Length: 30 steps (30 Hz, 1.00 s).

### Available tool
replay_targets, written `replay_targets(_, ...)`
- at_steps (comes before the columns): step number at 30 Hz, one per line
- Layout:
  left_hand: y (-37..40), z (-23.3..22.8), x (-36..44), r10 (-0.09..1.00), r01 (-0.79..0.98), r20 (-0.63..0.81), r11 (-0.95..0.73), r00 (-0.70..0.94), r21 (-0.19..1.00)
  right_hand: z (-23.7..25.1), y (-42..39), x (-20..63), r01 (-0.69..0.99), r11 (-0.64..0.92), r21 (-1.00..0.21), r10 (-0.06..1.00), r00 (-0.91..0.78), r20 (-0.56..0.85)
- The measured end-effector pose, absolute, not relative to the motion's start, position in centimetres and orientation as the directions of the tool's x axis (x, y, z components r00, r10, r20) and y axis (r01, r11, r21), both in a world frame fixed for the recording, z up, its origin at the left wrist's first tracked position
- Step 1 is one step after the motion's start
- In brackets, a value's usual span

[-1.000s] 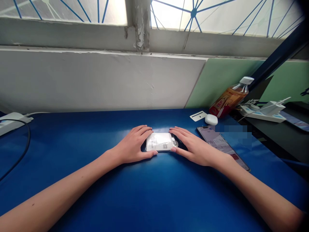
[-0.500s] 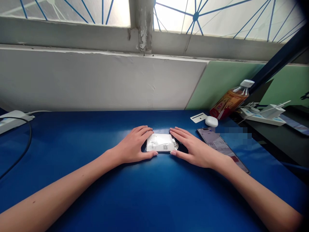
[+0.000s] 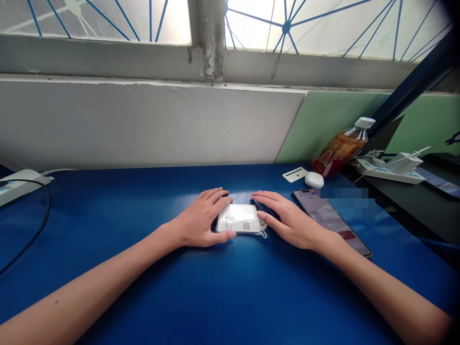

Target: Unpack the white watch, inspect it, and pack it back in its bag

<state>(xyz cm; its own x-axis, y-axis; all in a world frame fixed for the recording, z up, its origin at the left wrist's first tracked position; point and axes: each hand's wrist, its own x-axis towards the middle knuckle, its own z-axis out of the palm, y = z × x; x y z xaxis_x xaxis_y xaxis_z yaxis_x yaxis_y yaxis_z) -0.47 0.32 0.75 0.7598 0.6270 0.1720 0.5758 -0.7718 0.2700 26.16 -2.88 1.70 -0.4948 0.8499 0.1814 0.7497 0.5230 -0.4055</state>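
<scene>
Head camera, looking down over the person's arms: from where I stand, a white packet [image 3: 237, 218] in clear wrapping lies flat on the blue table [image 3: 215, 287], right between the two hands. The left hand [image 3: 199, 220] is at its left end, thumb and fingers spread wide around it; the fingers reach the far left corner and the thumb lies along the near edge. It doesn't look clenched, though I can't tell how firmly it presses. The right hand [image 3: 287, 220] is at the other end, loosely spread too, its thumb tip at the packet's right end and its fingers stretched past the far right corner. Whether that thumb really touches the wrapping, I can't tell.

Just beyond the right wrist lies a phone [image 3: 334, 220], running aslant, with large digits on its lit screen. Past its far end sit a small rounded white case [image 3: 314, 179] and a white card [image 3: 294, 174], and behind them a bottle [image 3: 339, 151] with a white cap leans to the right.
</scene>
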Motion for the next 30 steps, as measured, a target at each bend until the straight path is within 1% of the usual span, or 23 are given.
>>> replay_targets(6,0.2,0.6,-0.5,0.642,0.601,0.133,-0.759,0.755,0.249,1.1,-3.5,25.1,0.728,0.557,-0.399,0.829,-0.514,0.219)
replay_targets(14,0.4,0.6,-0.5,0.641,0.594,0.143,-0.759,0.754,0.267,0.3,-3.3,24.9,0.737,0.582,-0.343,0.811,-0.557,0.18)
replay_targets(17,0.5,0.6,-0.5,0.642,0.594,0.148,-0.758,0.752,0.269,0.4,-3.2,25.0,0.731,0.571,-0.374,0.813,-0.566,0.136)
replay_targets(23,0.6,0.4,-0.5,0.647,0.594,0.155,-0.754,0.747,0.281,0.9,-3.3,25.4,0.725,0.493,-0.481,0.842,-0.536,0.054)
replay_targets(30,0.6,0.5,-0.6,0.65,0.592,0.145,-0.747,0.746,0.302,1.0,-3.2,25.5,0.636,0.544,-0.547,0.811,-0.566,0.15)
